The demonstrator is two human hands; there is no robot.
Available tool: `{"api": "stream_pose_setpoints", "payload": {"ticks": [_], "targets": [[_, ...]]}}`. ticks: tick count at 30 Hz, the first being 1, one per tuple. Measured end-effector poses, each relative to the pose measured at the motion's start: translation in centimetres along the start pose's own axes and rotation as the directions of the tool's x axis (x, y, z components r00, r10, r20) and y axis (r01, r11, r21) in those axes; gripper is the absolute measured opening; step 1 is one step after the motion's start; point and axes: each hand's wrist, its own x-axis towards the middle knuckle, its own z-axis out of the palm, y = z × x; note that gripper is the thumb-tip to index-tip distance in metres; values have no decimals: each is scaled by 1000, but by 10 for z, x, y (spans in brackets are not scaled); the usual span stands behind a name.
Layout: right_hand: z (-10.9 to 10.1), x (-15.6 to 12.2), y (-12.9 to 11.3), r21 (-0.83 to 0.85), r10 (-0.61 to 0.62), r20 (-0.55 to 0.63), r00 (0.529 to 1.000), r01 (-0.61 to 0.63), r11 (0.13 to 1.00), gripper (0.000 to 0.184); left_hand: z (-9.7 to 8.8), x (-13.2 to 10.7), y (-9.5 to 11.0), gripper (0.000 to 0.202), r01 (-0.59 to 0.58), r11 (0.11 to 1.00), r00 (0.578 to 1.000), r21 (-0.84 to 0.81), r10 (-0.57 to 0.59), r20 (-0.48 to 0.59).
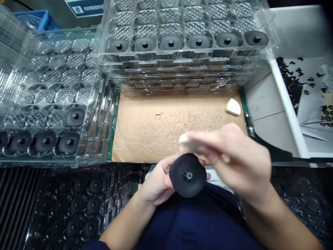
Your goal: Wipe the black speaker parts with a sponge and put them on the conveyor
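Note:
My left hand [158, 182] grips a round black disc part [187, 175] with a small metal hub in its middle, held just above my lap in front of the table edge. My right hand [234, 156] hovers right above and to the right of the disc, smeared by motion, with its fingers reaching left over the part. Whether those fingers hold anything I cannot make out.
A brown cardboard sheet [177, 121] covers the table. Stacked clear trays [182, 45] with black discs stand behind it, and another stack [52, 114] is at left. A tray of discs [78, 208] lies low left. A white wedge [232, 107] rests on the cardboard; a white bin [299, 97] holds small black parts.

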Motion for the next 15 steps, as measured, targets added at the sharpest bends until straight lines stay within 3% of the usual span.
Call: {"api": "stream_pose_setpoints", "payload": {"ticks": [2, 4, 6, 9, 15], "targets": [[10, -8, 34, -18, 274, -78, 958, -277, 961, 22, -2, 4, 2, 54, -31, 995, 996, -98, 39, 80], [26, -24, 67, -27, 449, -53, 892, -451, 892, 24, -4, 7, 4, 50, -38, 982, 990, -186, 62, 125], [45, -43, 90, -58, 482, -44, 875, -484, 873, 26, -6, 10, 5, 51, -21, 973, 991, -228, 51, 126], [68, -65, 102, -111, 484, -74, 872, -490, 865, 27, -8, 13, 5, 50, 1, 964, 990, -266, 36, 136], [72, -66, 98, -130, 489, -97, 867, -498, 857, 27, -10, 15, 11, 51, 19, 951, 987, -308, 31, 158]]}}
